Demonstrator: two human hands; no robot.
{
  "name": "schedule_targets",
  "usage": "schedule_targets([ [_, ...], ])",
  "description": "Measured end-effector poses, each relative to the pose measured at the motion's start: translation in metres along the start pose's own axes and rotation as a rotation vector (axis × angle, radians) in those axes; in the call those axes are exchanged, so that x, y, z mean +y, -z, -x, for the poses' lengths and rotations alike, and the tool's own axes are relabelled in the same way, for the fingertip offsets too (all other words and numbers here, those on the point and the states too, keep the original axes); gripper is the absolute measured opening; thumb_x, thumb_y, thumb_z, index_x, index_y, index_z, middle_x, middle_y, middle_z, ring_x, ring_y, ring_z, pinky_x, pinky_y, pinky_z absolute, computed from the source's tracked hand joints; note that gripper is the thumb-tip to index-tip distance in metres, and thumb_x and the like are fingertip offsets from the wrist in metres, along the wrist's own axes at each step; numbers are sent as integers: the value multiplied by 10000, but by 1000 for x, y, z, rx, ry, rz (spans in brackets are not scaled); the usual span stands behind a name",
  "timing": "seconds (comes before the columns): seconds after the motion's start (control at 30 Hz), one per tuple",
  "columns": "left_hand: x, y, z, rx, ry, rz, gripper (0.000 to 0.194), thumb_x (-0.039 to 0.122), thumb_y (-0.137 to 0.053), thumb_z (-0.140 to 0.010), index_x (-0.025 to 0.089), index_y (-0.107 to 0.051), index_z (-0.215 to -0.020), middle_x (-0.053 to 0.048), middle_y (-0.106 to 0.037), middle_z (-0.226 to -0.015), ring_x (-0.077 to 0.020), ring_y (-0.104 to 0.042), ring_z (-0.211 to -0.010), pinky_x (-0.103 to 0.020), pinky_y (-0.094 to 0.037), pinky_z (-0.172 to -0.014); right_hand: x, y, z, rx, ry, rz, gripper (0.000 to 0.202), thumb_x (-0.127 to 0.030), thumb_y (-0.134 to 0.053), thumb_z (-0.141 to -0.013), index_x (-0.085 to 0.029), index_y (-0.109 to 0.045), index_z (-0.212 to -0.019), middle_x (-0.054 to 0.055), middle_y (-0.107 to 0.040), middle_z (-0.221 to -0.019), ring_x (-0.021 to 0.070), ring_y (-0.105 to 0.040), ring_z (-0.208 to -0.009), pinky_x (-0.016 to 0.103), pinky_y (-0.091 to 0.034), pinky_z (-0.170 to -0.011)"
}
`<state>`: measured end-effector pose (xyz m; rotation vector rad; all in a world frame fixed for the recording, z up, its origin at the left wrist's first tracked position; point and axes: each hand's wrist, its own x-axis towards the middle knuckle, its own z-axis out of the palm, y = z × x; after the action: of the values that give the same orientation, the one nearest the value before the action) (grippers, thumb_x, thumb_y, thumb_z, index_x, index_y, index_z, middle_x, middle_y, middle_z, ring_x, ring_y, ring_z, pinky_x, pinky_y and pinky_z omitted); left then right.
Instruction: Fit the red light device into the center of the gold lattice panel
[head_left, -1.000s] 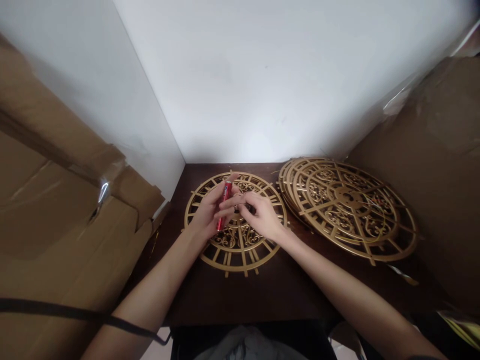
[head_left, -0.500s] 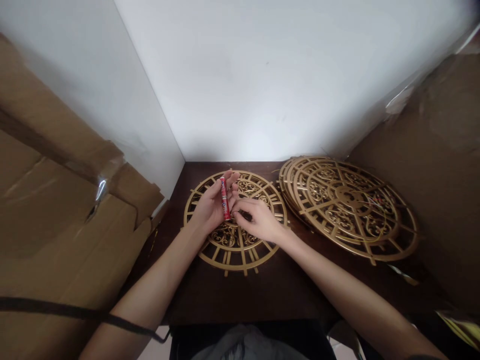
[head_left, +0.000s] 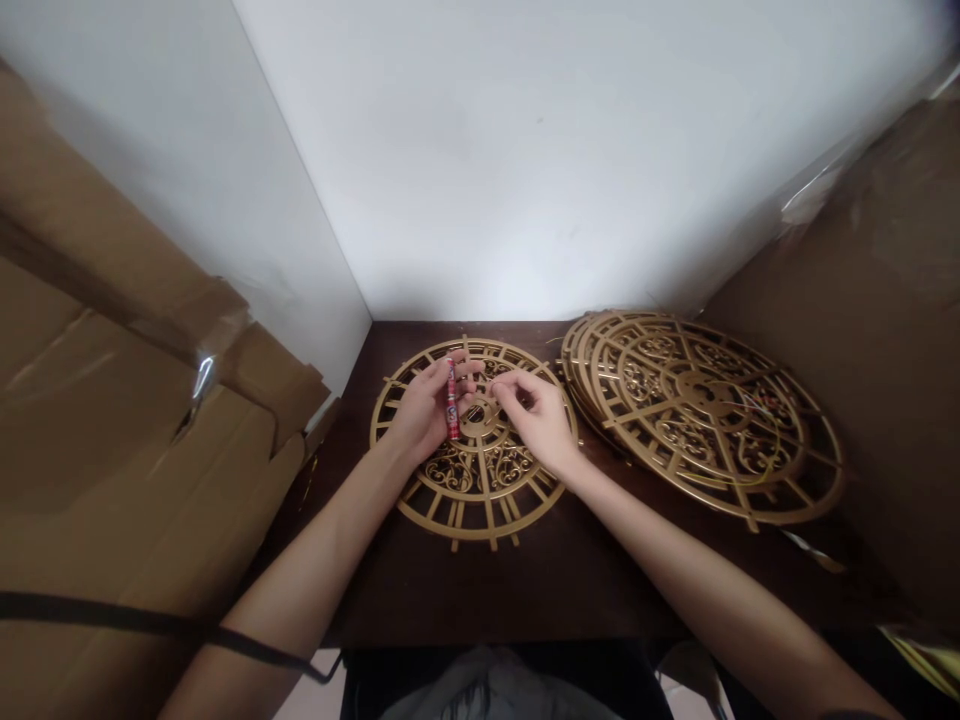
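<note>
My left hand is above the left side of a round gold openwork clock face with Roman-numeral bars. Held upright against its fingers is a slim red printed cylinder, which looks like two batteries end to end. Its other fingers are loosely curled. To the right, over the same clock face, my right hand has thumb and forefinger pinched together. Whatever may be between those fingertips is too small to make out. The two hands are apart.
A stack of similar gold clock faces lies to the right on the dark table. Cardboard stands at the left, and more cardboard at the right. A white wall closes off the back. A black cord crosses the lower left.
My right hand has moved up and to the right, away from the left hand, uncovering the clock face's middle. My left hand still holds the red cylinder, slightly turned.
</note>
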<state>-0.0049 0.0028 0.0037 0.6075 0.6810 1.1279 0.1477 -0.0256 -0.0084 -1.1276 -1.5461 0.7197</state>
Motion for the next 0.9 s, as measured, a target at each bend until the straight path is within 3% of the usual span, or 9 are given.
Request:
schedule_targets([
  [0.13,-4,0,3,-97,-61,-82,237,221,-643,-790,126,-609,-1004,-50,-639,-745,-46,-463,-494,-159,-362,-440,5,0,-2,28,-47,-82,166,-302,-575,-830,-175,-682,-823,20,-654,-764,127,-521,-620,259,-424,-603],
  [0.33,-4,-4,9,-139,-50,-209,296,207,-715,-720,160,-605,-991,23,-525,-649,2,-317,-443,-120,-219,-399,8,0,-1,2,-151,-229,179,-313,-638,-780,-175,-700,-876,9,-653,-712,116,-528,-586,248,-435,-581],
  [0.57,-7,-6,9,-92,-124,-266,369,165,-776,-619,169,-597,-942,23,-551,-771,19,-332,-434,-138,-220,-381,2,1,-1,-23,-148,-199,150,-306,-647,-768,-164,-679,-802,-17,-588,-603,102,-490,-537,229,-393,-530],
  [0.9,-10,-5,7,-73,-135,-251,363,156,-776,-607,161,-612,-930,26,-551,-750,18,-345,-438,-137,-231,-380,4,0,-1,-3,-124,-183,154,-323,-640,-775,-170,-653,-778,-40,-505,-558,96,-436,-512,229,-352,-498],
])
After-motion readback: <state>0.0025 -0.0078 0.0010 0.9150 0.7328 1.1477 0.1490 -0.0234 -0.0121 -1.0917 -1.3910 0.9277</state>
